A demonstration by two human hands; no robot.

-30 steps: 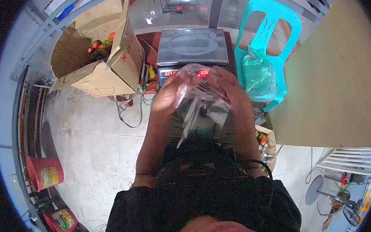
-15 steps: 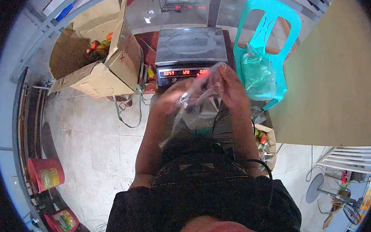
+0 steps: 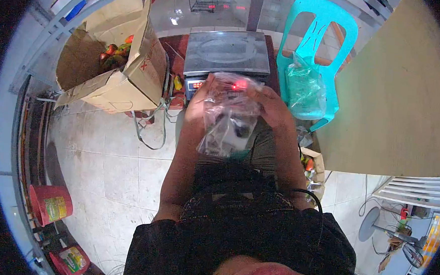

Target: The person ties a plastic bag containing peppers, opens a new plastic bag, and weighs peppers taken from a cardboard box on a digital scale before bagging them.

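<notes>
A clear plastic bag [image 3: 229, 123] hangs between my two hands above my lap, spread wide at its top edge. My left hand [image 3: 200, 99] grips the bag's left side, its fingers partly behind the plastic. On the other side, my right hand [image 3: 271, 106] is closed on the top right edge. Just beyond them stands a digital weighing scale [image 3: 227, 52] with a bare metal pan. Its red display is partly covered by the bag and my left hand.
An open cardboard box [image 3: 127, 89] with red and green fruits [image 3: 115, 55] stands at left. At right, a turquoise chair [image 3: 329, 73] holds a plastic bag with green contents [image 3: 306, 90], beside a wooden panel [image 3: 393, 97]. A smaller carton [image 3: 320, 169] with fruits sits below.
The clear bag has gone from bunched and slanted to spread out flat between my hands. My left hand has moved slightly up, and the bag now covers more of the display.
</notes>
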